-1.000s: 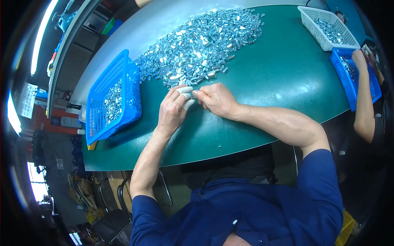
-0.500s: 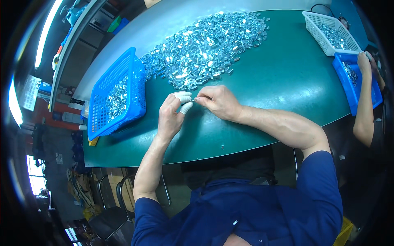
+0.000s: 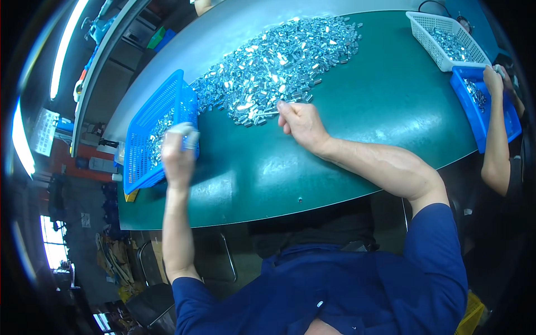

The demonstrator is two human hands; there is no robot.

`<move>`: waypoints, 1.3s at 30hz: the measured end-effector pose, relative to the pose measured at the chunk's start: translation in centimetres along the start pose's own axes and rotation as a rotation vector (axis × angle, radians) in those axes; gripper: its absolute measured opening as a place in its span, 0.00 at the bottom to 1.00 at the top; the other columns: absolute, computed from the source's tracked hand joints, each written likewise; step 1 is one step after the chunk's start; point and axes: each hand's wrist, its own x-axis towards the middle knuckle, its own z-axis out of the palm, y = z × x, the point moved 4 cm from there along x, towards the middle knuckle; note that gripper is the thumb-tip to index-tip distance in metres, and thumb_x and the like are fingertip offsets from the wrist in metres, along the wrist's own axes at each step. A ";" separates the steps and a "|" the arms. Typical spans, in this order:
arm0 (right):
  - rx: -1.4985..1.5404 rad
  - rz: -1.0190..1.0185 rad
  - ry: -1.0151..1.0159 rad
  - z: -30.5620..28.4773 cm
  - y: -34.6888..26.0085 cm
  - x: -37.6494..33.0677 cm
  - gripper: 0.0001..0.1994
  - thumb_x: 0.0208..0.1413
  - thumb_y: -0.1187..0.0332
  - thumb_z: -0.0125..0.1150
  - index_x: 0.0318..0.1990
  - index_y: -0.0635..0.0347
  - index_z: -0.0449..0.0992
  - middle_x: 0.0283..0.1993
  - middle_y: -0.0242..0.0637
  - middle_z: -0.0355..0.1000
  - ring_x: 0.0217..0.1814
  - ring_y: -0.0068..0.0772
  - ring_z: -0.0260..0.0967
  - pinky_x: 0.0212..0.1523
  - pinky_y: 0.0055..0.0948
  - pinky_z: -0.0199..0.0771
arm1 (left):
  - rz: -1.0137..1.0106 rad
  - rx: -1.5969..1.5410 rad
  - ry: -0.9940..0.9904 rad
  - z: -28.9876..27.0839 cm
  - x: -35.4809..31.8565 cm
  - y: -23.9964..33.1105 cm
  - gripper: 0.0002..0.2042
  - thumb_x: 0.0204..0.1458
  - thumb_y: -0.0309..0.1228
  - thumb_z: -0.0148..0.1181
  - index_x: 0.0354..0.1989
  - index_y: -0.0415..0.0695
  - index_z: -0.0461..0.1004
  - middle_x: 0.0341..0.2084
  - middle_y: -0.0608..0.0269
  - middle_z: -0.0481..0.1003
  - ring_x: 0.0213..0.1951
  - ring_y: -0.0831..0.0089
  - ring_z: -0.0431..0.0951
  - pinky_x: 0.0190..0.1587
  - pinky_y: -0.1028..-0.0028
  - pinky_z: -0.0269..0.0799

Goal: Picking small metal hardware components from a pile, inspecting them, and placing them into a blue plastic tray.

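Observation:
My left hand [image 3: 178, 153], with white coverings on some fingers, is smeared by motion over the near right rim of a blue plastic basket [image 3: 182, 92]. Whether its fingers hold anything cannot be made out. Many small shiny metal pieces [image 3: 158, 148] lie in that basket. My right hand [image 3: 304, 125] is closed around a thin, light metal tool [image 3: 270, 114], which points left at the near edge of the heap. That heap of small, flat metal pieces [image 3: 285, 58] spreads over the far part of the green table [image 3: 379, 111].
On the right, a white basket [image 3: 446, 47] and a blue tray [image 3: 472, 120] hold more metal pieces. A co-worker's hands [image 3: 494, 81] are over the tray. Another person's arm [image 3: 202, 5] shows at the far edge. A chair [image 3: 151, 301] stands below the table at left.
My left hand has moved away from the right one, leftward to the blue basket. My right hand has shifted slightly right and up, and the thin tool now shows against the heap.

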 end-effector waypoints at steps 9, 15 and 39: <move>-0.009 -0.027 0.045 -0.1 -0.4 -0.3 0.28 0.71 0.50 0.53 0.25 0.63 0.79 0.18 0.36 0.73 0.21 0.26 0.71 0.27 0.33 0.69 | 0.031 -0.077 -0.166 3.6 -0.4 2.3 0.16 0.51 0.26 0.73 0.50 0.45 0.82 0.57 0.53 0.77 0.60 0.53 0.76 0.63 0.59 0.72; 0.001 -0.033 0.031 0.1 -0.6 -0.5 0.26 0.71 0.52 0.53 0.25 0.63 0.80 0.18 0.36 0.74 0.22 0.26 0.71 0.27 0.32 0.69 | 0.002 -0.159 -0.310 10.0 -2.6 5.6 0.20 0.49 0.27 0.74 0.53 0.43 0.80 0.62 0.50 0.72 0.65 0.47 0.70 0.65 0.55 0.69; -0.289 -0.305 -0.216 1.9 -1.0 -1.4 0.15 0.67 0.61 0.63 0.32 0.63 0.81 0.24 0.40 0.77 0.25 0.35 0.74 0.29 0.36 0.71 | -1.008 -1.448 -0.180 11.7 -6.2 5.8 0.14 0.68 0.28 0.59 0.59 0.39 0.75 0.43 0.55 0.83 0.42 0.71 0.84 0.45 0.74 0.80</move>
